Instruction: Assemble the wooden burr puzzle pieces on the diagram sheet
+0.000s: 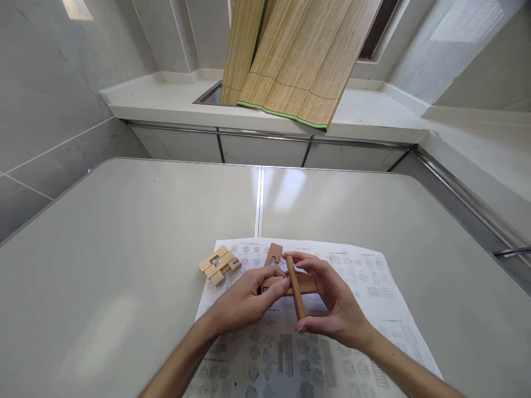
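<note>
My left hand (253, 296) is closed on the left end of a brown wooden puzzle piece (306, 283) that lies level above the paper. Dark printed marks show near that end. Across it stands a second brown wooden stick (295, 287), pinched lengthwise between the fingers and thumb of my right hand (338, 304). The two pieces cross; whether they interlock I cannot tell. Just beyond my fingers a notched brown wooden piece (274, 252) rests on the sheet. Left of my hands sits a pale cluster of joined wooden pieces (219, 265) marked with a 3.
A large printed sheet (365, 276) with small puzzle drawings lies under my hands on a pale glossy table (166, 221). A metal seam (259, 202) divides the tabletop. Behind it, a bamboo mat (298, 66) hangs over a white counter (174, 110) with a sink.
</note>
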Demonstrator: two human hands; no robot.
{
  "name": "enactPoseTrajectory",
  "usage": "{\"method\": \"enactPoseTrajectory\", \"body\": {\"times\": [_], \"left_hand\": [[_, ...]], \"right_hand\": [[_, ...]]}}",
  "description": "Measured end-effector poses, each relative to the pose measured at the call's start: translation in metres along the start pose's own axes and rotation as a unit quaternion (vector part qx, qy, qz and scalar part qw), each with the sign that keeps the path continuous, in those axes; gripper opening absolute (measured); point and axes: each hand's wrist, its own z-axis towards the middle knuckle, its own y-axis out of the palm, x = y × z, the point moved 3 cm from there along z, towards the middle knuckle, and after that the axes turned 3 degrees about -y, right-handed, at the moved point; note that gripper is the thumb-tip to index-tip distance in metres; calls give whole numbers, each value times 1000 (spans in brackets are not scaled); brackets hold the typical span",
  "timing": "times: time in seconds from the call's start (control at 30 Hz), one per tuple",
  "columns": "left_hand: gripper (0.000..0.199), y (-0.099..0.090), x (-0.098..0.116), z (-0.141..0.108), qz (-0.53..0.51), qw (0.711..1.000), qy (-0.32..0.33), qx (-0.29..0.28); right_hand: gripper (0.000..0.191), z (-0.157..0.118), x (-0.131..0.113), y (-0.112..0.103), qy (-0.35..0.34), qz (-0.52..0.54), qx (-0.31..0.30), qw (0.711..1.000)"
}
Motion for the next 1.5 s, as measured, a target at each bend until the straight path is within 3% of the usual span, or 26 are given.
{"method": "enactPoseTrajectory", "body": {"times": [0.13,0.3,0.4,0.5,0.57,0.7,0.83,1.0,1.1,1.2,1.33,1.5], "left_hand": [[40,0,-1,1,2,1000,1,2],[41,-3,0,0,-17,1000,2,25],[43,-9,2,-3,-61,996,-8,63],[42,-16,3,-5,-114,986,1,118],[40,-20,3,-5,-134,978,11,157],[37,-23,2,-6,-157,965,18,208],[37,-22,2,-5,-152,963,20,221],[39,-20,3,-5,-141,965,16,221],[40,-21,2,-5,-133,966,13,223],[40,-21,2,-5,-123,967,10,223],[41,-20,3,-5,-112,968,11,222],[41,-18,3,-4,-88,974,15,206]], "right_hand": [[77,0,1,-1,2,0,0,1000],[104,1,-1,-2,12,-13,10,1000],[74,3,-3,-4,8,-53,41,998],[37,5,-3,-3,-1,-179,52,983],[31,5,-2,0,-28,-264,24,964],[48,3,0,11,-93,-350,-63,930],[60,1,4,15,-102,-384,-109,911],[62,2,3,16,-108,-384,-117,909],[61,1,2,15,-91,-383,-91,915],[72,0,5,12,-63,-394,-60,915],[87,0,10,11,-46,-408,-81,908],[85,1,8,10,-55,-404,-91,909]]}}
